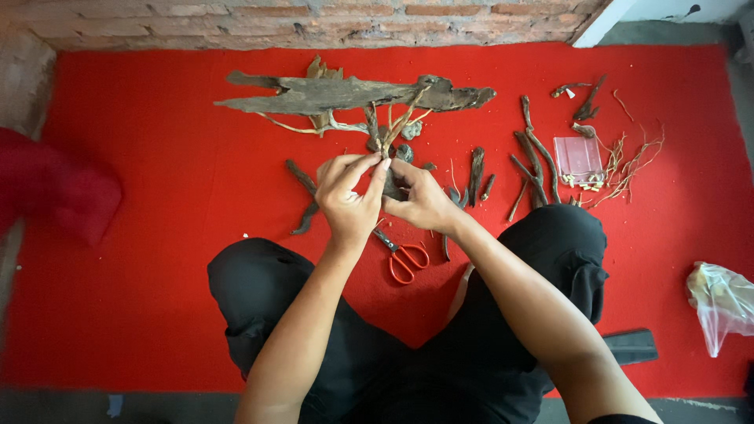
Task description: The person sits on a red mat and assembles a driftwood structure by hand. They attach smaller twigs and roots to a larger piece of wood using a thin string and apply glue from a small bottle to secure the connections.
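1. A red cloth bundle is seen at the far left of the red carpet, well apart from the work.
2. The left hand is closed in a narrow pinch, thumb and fingers gathered on the base of a small branch cluster.
3. The right hand is pressed against the same base from the other side, fingers curled around it; both hands are touching each other there.
4. The branch cluster is held upright in front of the knees, its thin pale twigs fanning upward across a long flat piece of driftwood that lies on the carpet beyond.
5. The step is judged best done with a firm, steady grip low at the joint, so that the thin twigs are not bent or snapped, and with pressure kept even from both sides.
6. Red-handled scissors are lying just below the hands.
7. Loose dark sticks are scattered to the right, beside a clear plastic box and a tangle of thin roots.
8. A clear plastic bag is lying at the far right edge.
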